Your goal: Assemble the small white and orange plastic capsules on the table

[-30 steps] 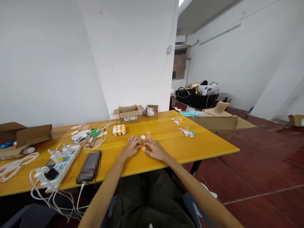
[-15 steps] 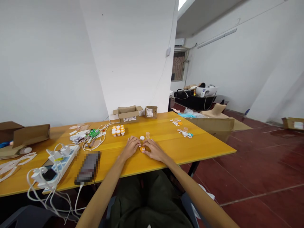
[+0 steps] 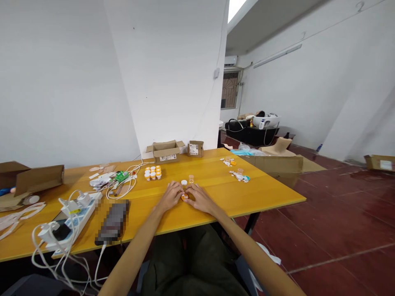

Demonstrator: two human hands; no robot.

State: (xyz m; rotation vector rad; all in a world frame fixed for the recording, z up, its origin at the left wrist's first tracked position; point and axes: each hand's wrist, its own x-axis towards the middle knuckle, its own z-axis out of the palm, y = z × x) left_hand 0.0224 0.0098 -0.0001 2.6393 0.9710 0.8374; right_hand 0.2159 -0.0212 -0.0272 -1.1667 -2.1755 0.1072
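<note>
Near the table's front edge, a small round orange cap (image 3: pixel 184 197) with white bits in it lies between my hands. My left hand (image 3: pixel 170 196) is at its left, fingers bent and drawn together at the rim; what they pinch is too small to make out. Curved round the right side, my right hand (image 3: pixel 200 198) has its thumb against the cap and its fingers over the far side. Just beyond my fingertips are a white cap (image 3: pixel 184 182) and a clear small cup (image 3: pixel 191 179).
Several orange-and-white bottles (image 3: pixel 153 172) stand grouped at the left. Loose white pieces lie in two piles, one with an orange part (image 3: pixel 233 163), one with a teal part (image 3: pixel 246 178). Cardboard boxes (image 3: pixel 166 157), a power strip (image 3: pixel 82 224), cables and a phone (image 3: pixel 112 222) are also on the table.
The view has tilted slightly, so the scene sits a little lower. My left fingers have come closer to the orange cap, which now looks more covered by both hands.
</note>
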